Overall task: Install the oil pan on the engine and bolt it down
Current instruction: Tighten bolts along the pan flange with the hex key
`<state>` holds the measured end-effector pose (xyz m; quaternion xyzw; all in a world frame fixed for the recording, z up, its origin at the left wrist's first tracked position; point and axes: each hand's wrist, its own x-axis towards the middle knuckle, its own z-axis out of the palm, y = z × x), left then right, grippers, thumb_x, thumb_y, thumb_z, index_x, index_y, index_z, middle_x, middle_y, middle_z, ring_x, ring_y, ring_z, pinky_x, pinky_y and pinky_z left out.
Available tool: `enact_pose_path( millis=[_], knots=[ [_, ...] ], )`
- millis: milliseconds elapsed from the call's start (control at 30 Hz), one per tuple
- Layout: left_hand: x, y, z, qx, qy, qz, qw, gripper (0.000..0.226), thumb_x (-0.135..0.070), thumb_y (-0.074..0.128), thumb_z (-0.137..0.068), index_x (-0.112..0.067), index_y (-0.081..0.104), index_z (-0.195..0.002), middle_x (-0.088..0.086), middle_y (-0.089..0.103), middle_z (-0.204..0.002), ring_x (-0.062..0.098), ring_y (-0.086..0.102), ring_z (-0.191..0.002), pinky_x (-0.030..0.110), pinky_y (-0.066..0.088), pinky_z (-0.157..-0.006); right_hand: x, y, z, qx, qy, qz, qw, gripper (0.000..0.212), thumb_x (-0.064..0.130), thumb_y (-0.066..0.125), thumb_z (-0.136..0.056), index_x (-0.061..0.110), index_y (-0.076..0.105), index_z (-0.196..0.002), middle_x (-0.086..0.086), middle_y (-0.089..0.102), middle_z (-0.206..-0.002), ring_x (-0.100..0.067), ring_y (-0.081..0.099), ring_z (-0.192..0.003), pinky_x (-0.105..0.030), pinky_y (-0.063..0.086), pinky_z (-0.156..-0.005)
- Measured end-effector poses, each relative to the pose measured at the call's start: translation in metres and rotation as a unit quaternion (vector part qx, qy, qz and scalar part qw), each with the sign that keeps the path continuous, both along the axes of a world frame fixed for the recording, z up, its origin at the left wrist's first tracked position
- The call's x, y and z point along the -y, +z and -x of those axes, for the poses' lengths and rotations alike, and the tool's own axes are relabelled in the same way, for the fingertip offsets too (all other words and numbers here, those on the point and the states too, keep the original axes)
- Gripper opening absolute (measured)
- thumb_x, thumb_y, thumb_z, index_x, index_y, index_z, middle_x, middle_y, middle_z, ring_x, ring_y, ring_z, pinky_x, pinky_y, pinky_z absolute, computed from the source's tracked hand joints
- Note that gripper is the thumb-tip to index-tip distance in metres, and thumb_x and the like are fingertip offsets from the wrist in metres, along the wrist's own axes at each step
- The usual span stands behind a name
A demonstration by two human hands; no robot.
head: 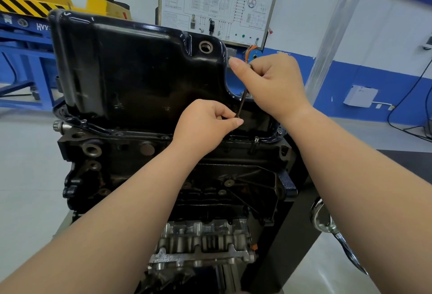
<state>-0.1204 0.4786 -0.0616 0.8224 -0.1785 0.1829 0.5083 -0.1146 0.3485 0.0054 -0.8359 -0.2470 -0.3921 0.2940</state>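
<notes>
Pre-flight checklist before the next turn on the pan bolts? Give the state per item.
1. Oil pan seated on engine block: the near flange lies along the block, ok. The far side is hidden.
2. Grip on thin dark tool: left hand pinches the lower end and right hand holds the top, ok.
3. Tool tip engaged in a fastener: hidden behind the left hand, cannot tell.
4. Bolt on the near right flange: stands proud and is not run down, not ok.
5. Drain hole: open with no plug, not ok.
</notes>
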Motion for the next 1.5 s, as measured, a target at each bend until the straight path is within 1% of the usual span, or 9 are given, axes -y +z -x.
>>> enact_pose_path(
  millis=[367, 667, 767, 833, 933, 1033, 1133, 1267, 1500],
  knots=[
    [0.0, 0.0, 0.002, -0.008, 0.002, 0.0, 1.0, 0.009, -0.034, 0.069, -0.081, -0.027, 0.071, -0.085, -0.019, 0.047, -0.037, -0.005, 0.045, -0.04, 0.016, 0.038, -0.054, -0.008, -0.008, 0.003, 0.066, -0.076, -0.013, 0.995, 0.059, 0.042, 0.051, -0.089, 0.022, 0.022, -0.041, 0.008, 0.021, -0.037, -0.011, 0.031, -0.039, -0.018, 0.024, -0.045],
    [-0.005, 0.002, 0.005, 0.009, -0.009, -0.008, 1.0, 0.007, -0.034, 0.066, -0.083, -0.033, 0.07, -0.078, -0.016, 0.054, -0.044, -0.002, 0.048, -0.044, 0.008, 0.037, -0.046, 0.0, -0.035, 0.015, -0.061, -0.096, 0.061, 0.992, 0.041, 0.04, 0.041, -0.097, 0.018, 0.054, -0.065, 0.01, 0.048, -0.055, -0.007, 0.048, -0.056, -0.026, 0.032, -0.055],
    [-0.009, 0.004, 0.01, -0.001, -0.029, 0.046, 0.999, 0.018, -0.041, 0.062, -0.085, -0.029, 0.073, -0.077, -0.007, 0.069, -0.067, 0.003, 0.061, -0.063, 0.018, 0.048, -0.065, 0.001, -0.03, 0.019, -0.083, -0.04, -0.1, 0.991, 0.041, 0.034, 0.041, -0.098, 0.017, 0.06, -0.066, 0.006, 0.059, -0.061, -0.007, 0.056, -0.062, -0.026, 0.044, -0.065],
    [-0.014, 0.009, 0.012, -0.047, -0.048, 0.108, 0.992, 0.029, -0.048, 0.054, -0.088, -0.027, 0.073, -0.084, -0.009, 0.058, -0.05, 0.004, 0.053, -0.045, 0.021, 0.043, -0.057, 0.003, -0.019, 0.02, -0.103, 0.033, -0.193, 0.975, 0.037, 0.029, 0.041, -0.099, 0.019, 0.059, -0.068, 0.005, 0.063, -0.062, -0.011, 0.061, -0.065, -0.031, 0.051, -0.071],
    [-0.025, 0.014, 0.014, -0.174, -0.098, 0.239, 0.95, 0.054, -0.06, 0.037, -0.09, -0.017, 0.069, -0.099, -0.008, 0.032, -0.043, 0.006, 0.026, -0.035, 0.02, 0.023, -0.039, -0.004, -0.015, 0.027, -0.135, 0.064, -0.118, 0.982, 0.031, 0.025, 0.042, -0.098, 0.026, 0.057, -0.072, 0.015, 0.053, -0.051, 0.0, 0.051, -0.053, -0.017, 0.046, -0.062],
    [-0.033, 0.013, 0.021, -0.23, -0.144, 0.313, 0.91, 0.066, -0.067, 0.031, -0.088, -0.013, 0.067, -0.099, -0.005, 0.031, -0.046, 0.008, 0.022, -0.037, 0.02, 0.02, -0.036, -0.018, -0.023, 0.034, -0.157, 0.043, -0.006, 0.987, 0.021, 0.028, 0.054, -0.092, 0.027, 0.06, -0.072, 0.015, 0.047, -0.048, 0.001, 0.044, -0.048, -0.015, 0.036, -0.051],
    [-0.037, 0.013, 0.027, -0.231, -0.168, 0.335, 0.898, 0.064, -0.069, 0.03, -0.087, -0.02, 0.068, -0.071, -0.005, 0.034, -0.046, 0.009, 0.023, -0.037, 0.021, 0.021, -0.037, -0.029, -0.028, 0.041, -0.201, 0.076, 0.027, 0.976, 0.012, 0.033, 0.064, -0.083, 0.023, 0.069, -0.087, 0.007, 0.042, -0.049, -0.006, 0.04, -0.049, -0.032, 0.043, -0.059],
    [-0.045, 0.014, 0.032, -0.239, -0.172, 0.338, 0.894, 0.065, -0.066, 0.03, -0.089, -0.022, 0.06, -0.051, -0.004, 0.034, -0.046, 0.009, 0.022, -0.037, 0.02, 0.018, -0.037, -0.042, -0.03, 0.045, -0.198, 0.104, 0.028, 0.974, 0.006, 0.026, 0.066, -0.084, 0.023, 0.071, -0.084, 0.008, 0.046, -0.049, -0.006, 0.041, -0.049, -0.031, 0.045, -0.061],
    [-0.065, 0.012, 0.038, -0.229, -0.155, 0.295, 0.914, 0.038, -0.053, 0.046, -0.09, -0.021, 0.062, -0.076, -0.004, 0.038, -0.048, 0.006, 0.022, -0.033, 0.015, 0.018, -0.033, -0.053, -0.036, 0.044, -0.198, 0.111, -0.072, 0.971, 0.012, 0.02, 0.062, -0.088, 0.017, 0.07, -0.079, 0.003, 0.062, -0.061, -0.01, 0.054, -0.057, -0.023, 0.045, -0.056]
  ],
)
